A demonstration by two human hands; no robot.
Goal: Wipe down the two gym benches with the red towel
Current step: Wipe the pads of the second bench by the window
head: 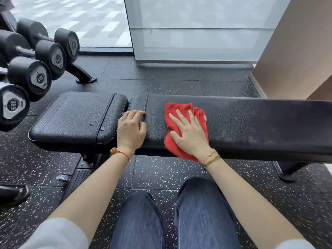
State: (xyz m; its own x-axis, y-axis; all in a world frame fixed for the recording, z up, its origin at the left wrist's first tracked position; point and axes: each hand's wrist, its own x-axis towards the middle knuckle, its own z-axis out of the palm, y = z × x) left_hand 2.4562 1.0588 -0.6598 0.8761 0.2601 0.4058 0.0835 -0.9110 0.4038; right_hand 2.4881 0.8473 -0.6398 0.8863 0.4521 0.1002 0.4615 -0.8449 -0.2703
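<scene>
- Dumbbells [41, 79] sit racked at far left.
- Droplets bead on the seat pad [75, 119] of the bench [251, 123].
- Left hand [131, 128] rests across the pad gap, fingers curled, gripping nothing.
- Right hand [188, 133], fingers straight, presses the red towel [173, 112] flat on the long pad; it looks soft, light and limp, best driven under a flat palm.
</scene>
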